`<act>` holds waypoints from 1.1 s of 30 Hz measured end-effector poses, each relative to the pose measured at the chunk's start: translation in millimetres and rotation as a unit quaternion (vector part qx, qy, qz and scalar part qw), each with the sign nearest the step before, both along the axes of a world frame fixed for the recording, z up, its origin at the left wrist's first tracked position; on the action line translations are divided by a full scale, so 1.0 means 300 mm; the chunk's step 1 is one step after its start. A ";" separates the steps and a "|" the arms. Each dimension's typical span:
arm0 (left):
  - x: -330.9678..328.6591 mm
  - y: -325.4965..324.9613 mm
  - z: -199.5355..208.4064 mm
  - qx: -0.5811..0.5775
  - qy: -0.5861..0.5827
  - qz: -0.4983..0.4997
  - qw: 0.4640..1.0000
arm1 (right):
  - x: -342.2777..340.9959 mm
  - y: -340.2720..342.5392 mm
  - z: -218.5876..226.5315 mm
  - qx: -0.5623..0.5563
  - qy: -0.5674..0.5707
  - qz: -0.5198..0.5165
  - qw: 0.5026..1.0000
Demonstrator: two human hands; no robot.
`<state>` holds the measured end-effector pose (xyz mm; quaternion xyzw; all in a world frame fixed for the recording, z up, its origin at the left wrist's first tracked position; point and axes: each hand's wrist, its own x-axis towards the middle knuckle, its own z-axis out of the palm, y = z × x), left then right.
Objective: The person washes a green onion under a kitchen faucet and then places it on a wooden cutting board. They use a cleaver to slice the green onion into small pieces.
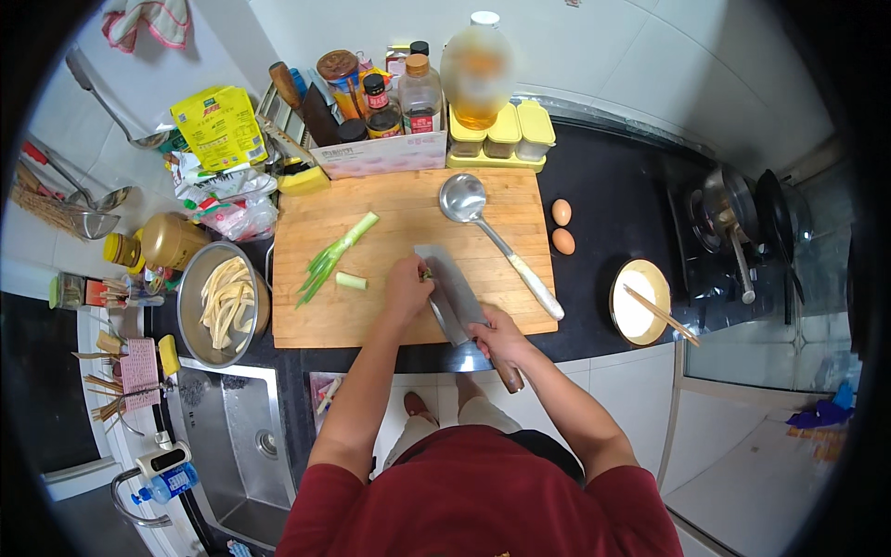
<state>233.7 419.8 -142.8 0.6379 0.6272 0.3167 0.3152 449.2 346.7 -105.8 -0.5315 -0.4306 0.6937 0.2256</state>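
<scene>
Round metal bowl (263, 306) w/ pale limp strips (226, 295)
R hand (499, 332) grips wood-handled steel cleaver (460, 290); L hand (406, 290) curled beside it, hold unclear.

Grey cleaver (458, 286) (brown-handled), green scallion (340, 249)

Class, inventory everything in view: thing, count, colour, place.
Cutting board: one, tan, centre
Cleaver: one, grey, over board
Scallion pieces: two, green, board's left
Ladle: one, silver, board's right
Eggs: two, brown, beside board
Bowl: one, cream, beside eggs
Chopsticks: two, brown, across bowl
Basin: one, silver, board's left
Strips: many, cream, in basin
Containers: three, yellow lids, behind board
Bottles: several, mixed, behind board
Pot: one, silver, far right
Sink: one, silver, lower left
Left hand: one, bare, near cleaver
Right hand: one, bare, gripping cleaver
</scene>
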 end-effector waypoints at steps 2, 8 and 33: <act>0.003 -0.024 0.073 0.002 -0.025 0.009 1.000 | -0.003 -0.015 0.037 -0.001 -0.002 0.001 1.000; -0.088 -0.161 0.255 0.047 -0.029 0.058 0.997 | -0.071 -0.046 0.179 0.033 -0.003 0.074 0.997; -0.500 -0.936 0.073 0.132 0.299 0.150 0.933 | -0.519 -0.362 0.065 0.178 -0.162 0.314 0.918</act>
